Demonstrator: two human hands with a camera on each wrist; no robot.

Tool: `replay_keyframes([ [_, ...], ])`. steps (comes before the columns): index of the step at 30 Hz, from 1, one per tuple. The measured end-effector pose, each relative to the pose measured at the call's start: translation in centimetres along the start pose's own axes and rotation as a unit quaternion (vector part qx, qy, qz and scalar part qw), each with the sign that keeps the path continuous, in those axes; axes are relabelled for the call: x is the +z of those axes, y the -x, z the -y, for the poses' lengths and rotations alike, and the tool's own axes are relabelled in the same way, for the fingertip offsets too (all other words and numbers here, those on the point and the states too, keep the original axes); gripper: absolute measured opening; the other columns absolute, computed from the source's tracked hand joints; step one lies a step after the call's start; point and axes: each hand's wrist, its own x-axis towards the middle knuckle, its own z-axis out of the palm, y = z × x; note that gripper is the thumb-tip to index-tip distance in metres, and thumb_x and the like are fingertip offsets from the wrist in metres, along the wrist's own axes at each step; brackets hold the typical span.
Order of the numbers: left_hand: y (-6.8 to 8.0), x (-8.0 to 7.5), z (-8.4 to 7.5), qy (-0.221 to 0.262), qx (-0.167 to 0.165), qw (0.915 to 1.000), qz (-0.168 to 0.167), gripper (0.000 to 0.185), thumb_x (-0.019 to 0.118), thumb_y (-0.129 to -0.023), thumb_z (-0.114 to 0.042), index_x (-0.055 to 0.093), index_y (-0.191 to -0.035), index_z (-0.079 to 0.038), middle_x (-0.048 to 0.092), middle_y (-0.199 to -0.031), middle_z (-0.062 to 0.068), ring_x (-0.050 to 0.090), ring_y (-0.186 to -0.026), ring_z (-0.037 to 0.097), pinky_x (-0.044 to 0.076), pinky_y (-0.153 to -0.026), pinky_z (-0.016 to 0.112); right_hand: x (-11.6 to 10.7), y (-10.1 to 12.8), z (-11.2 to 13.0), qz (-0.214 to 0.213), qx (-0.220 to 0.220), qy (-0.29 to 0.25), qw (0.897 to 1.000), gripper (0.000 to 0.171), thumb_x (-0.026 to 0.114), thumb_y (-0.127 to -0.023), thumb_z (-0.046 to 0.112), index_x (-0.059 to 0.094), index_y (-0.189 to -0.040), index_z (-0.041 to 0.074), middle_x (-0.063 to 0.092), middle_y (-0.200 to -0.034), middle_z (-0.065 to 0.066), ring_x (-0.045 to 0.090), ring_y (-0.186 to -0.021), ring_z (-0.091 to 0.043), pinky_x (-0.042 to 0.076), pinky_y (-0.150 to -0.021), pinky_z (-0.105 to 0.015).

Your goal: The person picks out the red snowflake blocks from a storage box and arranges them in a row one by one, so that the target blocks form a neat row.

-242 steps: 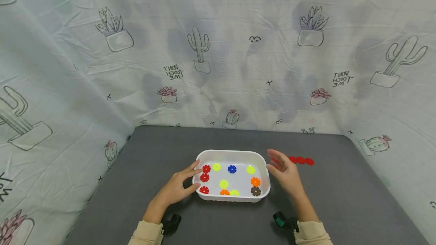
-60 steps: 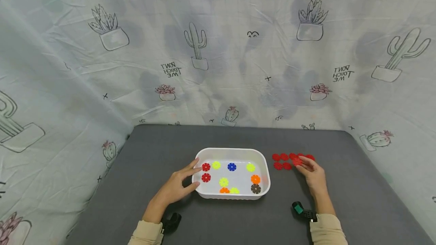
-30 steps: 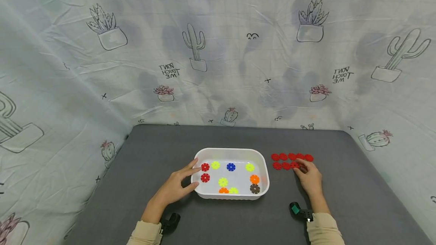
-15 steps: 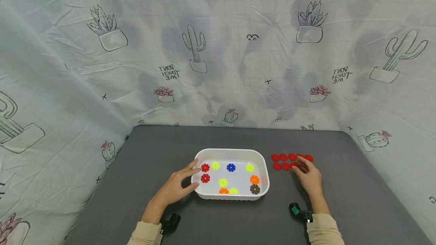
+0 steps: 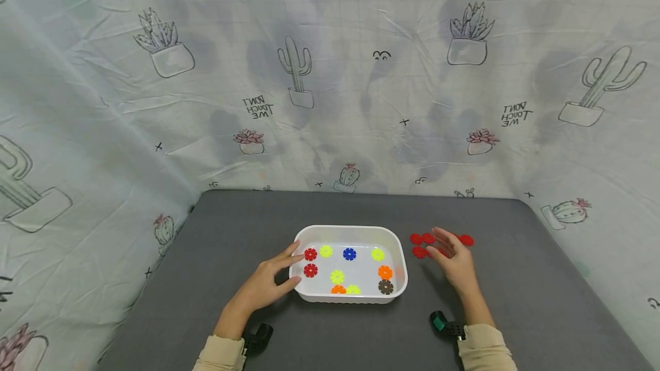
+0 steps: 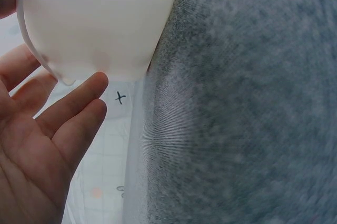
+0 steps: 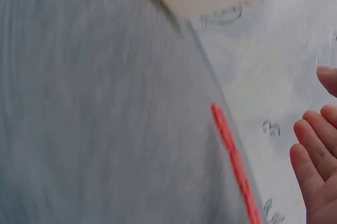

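Note:
A white rectangular tray (image 5: pixel 348 232) stands mid-table in the head view. My left hand (image 5: pixel 262 284) holds its left rim; in the left wrist view two fingers lie along the outer wall. Inside are two red notched snowflake discs (image 5: pixel 310 271), plus yellow, orange, blue and dark brown ones. To the tray's right, more red snowflake discs (image 5: pixel 416 239) lie in two rows, seen edge-on as a red strip (image 7: pixel 234 158) in the right wrist view. My right hand (image 5: pixel 459 268) hovers over these rows, thumb and fingers apart with nothing visible between them, and hides several discs.
The grey tabletop (image 5: pixel 330 336) spreads around the tray and rows. Behind and at both sides hangs a pale cloth (image 5: pixel 340 130) printed with cacti. Each wrist wears a black strap with a camera.
One red disc has left the tray. My right hand lowered a red disc into the front row, let go, and then moved up and left. The left hand stays at the rim.

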Motion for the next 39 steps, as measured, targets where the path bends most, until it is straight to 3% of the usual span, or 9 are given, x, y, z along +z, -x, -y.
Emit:
replay_keyframes([
  [8, 0.1, 0.0, -0.1, 0.004, -0.003, 1.0, 0.003, 0.049, 0.068, -0.086, -0.024, 0.058, -0.132, -0.01, 0.036, -0.152, 0.002, 0.04, -0.136, 0.024, 0.038, -0.103, 0.054, 2.0, 0.1, 2.8, 0.027, -0.039, -0.056, 0.997, 0.051, 0.068, -0.083, -0.001, 0.051, -0.131, -0.004, 0.053, -0.13, -0.028, 0.055, -0.113, 0.003, 0.043, -0.093, -0.01],
  [14, 0.6, 0.1, -0.1, 0.008, -0.007, 0.9998, 0.014, 0.049, 0.067, -0.087, -0.026, 0.057, -0.133, -0.01, 0.035, -0.152, 0.003, 0.039, -0.136, 0.025, 0.038, -0.103, 0.054, 4.1, 0.8, 4.3, 0.061, -0.073, -0.07, 0.993, 0.051, 0.068, -0.082, -0.004, 0.051, -0.131, -0.006, 0.053, -0.129, -0.03, 0.054, -0.116, 0.0, 0.042, -0.095, -0.01],
  [19, 0.5, 0.1, 0.1, 0.012, -0.004, 0.9999, 0.012, 0.05, 0.067, -0.087, -0.027, 0.057, -0.133, -0.009, 0.035, -0.152, 0.004, 0.039, -0.136, 0.025, 0.038, -0.103, 0.055, 6.0, 0.9, 5.9, 0.092, -0.086, -0.085, 0.988, 0.049, 0.066, -0.083, -0.006, 0.05, -0.129, -0.008, 0.053, -0.129, -0.03, 0.055, -0.119, -0.027, 0.042, -0.097, -0.012],
  [23, 0.3, 0.1, 0.1, 0.009, -0.001, 0.9999, 0.004, 0.049, 0.068, -0.087, -0.025, 0.057, -0.132, -0.009, 0.036, -0.152, 0.004, 0.04, -0.136, 0.024, 0.039, -0.103, 0.054, 7.4, 0.8, 9.1, 0.133, -0.087, -0.09, 0.983, 0.047, 0.064, -0.085, -0.006, 0.048, -0.128, -0.012, 0.052, -0.129, -0.032, 0.049, -0.119, -0.043, 0.044, -0.101, -0.025],
  [28, 0.2, 0.0, 0.0, 0.009, -0.005, 0.9999, 0.004, 0.049, 0.068, -0.086, -0.025, 0.057, -0.132, -0.01, 0.036, -0.152, 0.003, 0.039, -0.136, 0.025, 0.038, -0.103, 0.054, 9.4, 0.7, 11.7, 0.175, -0.093, -0.087, 0.976, 0.046, 0.064, -0.085, -0.004, 0.048, -0.127, -0.013, 0.053, -0.129, -0.03, 0.05, -0.12, -0.042, 0.041, -0.1, -0.049],
  [30, 0.1, 0.0, 0.1, 0.008, -0.004, 0.9999, 0.004, 0.049, 0.068, -0.086, -0.025, 0.057, -0.132, -0.009, 0.035, -0.152, 0.003, 0.039, -0.136, 0.026, 0.038, -0.103, 0.055, 10.4, 0.6, 12.2, 0.188, -0.094, -0.084, 0.974, 0.046, 0.065, -0.084, -0.004, 0.049, -0.127, -0.012, 0.054, -0.128, -0.029, 0.051, -0.12, -0.042, 0.04, -0.099, -0.053],
  [34, 0.0, -0.1, 0.1, 0.005, -0.008, 0.9999, 0.007, 0.05, 0.067, -0.087, -0.027, 0.057, -0.133, -0.01, 0.035, -0.152, 0.001, 0.039, -0.136, 0.025, 0.037, -0.104, 0.054, 12.9, 0.3, 11.4, 0.211, -0.086, -0.086, 0.97, 0.047, 0.066, -0.085, -0.002, 0.05, -0.129, -0.009, 0.054, -0.131, -0.026, 0.051, -0.122, -0.04, 0.04, -0.1, -0.053],
  [39, -0.1, -0.1, 0.1, 0.003, -0.01, 0.9999, 0.011, 0.05, 0.067, -0.087, -0.028, 0.057, -0.133, -0.011, 0.034, -0.153, 0.001, 0.039, -0.136, 0.025, 0.037, -0.104, 0.054, 15.4, 0.1, 10.4, 0.246, -0.059, -0.066, 0.965, 0.046, 0.067, -0.086, 0.006, 0.053, -0.13, 0.002, 0.057, -0.131, -0.017, 0.055, -0.121, -0.031, 0.043, -0.101, -0.045],
])
